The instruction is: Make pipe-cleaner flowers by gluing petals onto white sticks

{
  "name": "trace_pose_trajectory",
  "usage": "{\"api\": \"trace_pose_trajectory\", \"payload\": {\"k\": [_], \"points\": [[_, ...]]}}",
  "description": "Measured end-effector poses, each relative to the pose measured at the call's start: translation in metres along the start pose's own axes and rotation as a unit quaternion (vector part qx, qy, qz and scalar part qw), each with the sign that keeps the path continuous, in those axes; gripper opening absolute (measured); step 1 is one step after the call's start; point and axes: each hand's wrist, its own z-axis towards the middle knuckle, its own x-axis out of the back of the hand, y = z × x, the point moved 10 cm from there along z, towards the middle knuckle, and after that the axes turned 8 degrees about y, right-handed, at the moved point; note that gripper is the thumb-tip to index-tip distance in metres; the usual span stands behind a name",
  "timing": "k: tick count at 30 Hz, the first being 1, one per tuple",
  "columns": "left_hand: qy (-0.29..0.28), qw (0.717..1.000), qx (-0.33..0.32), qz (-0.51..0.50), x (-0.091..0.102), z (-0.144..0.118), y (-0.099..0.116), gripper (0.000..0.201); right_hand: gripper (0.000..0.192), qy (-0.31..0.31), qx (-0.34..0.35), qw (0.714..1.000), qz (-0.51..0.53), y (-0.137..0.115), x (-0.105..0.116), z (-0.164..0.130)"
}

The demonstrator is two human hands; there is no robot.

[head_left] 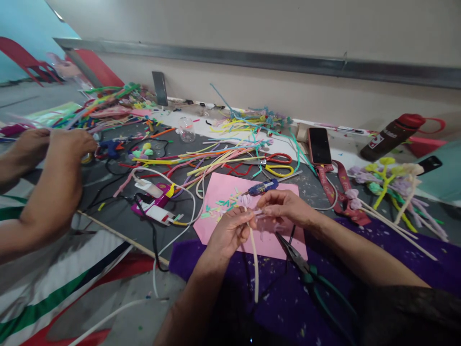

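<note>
My left hand (230,229) pinches the top of a cream pipe-cleaner stem (255,269) that hangs down toward my lap. A small pale lilac flower (246,200) sits at the stem's top. My right hand (284,207) grips the flower end from the right, fingers closed on pale pink fuzzy strands. Both hands hover over a pink paper sheet (223,190) strewn with small cuttings. Green-handled pliers (306,274) lie on the purple cloth (396,250) just below my right wrist.
Another person's hands (54,163) work at the left over a heap of coloured pipe cleaners (212,158). Red and yellow scissors (277,163), a blue utility knife (264,186), a phone (319,145), a brown bottle (391,136), finished flowers (389,180) and a white cable (187,197) lie around.
</note>
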Motion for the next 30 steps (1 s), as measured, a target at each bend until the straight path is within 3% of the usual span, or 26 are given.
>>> {"api": "trace_pose_trajectory", "payload": {"k": [12,19,22,25,28,30], "points": [[-0.047,0.999,0.003,0.007,-0.012,-0.006,-0.005,0.02,0.017,-0.101,-0.048,0.987,0.118,0.02,-0.024,-0.006],[-0.053,0.999,0.011,-0.002,-0.011,-0.001,-0.011,0.021,0.017,-0.09,-0.058,0.986,0.125,0.025,-0.024,-0.006],[-0.041,0.999,0.006,-0.027,-0.008,0.001,-0.008,0.019,0.018,-0.065,-0.034,0.996,0.055,0.016,-0.017,-0.004],[-0.018,0.999,-0.011,-0.034,-0.002,0.003,-0.002,0.02,0.024,0.025,0.041,0.996,-0.079,-0.012,0.013,-0.001],[-0.003,0.999,-0.025,-0.041,0.001,0.004,0.002,0.02,0.03,0.123,0.102,0.96,-0.228,-0.04,0.049,-0.002],[0.007,0.999,-0.035,-0.038,0.003,0.003,0.005,0.02,0.028,0.147,0.122,0.914,-0.358,-0.05,0.064,-0.002]]}}
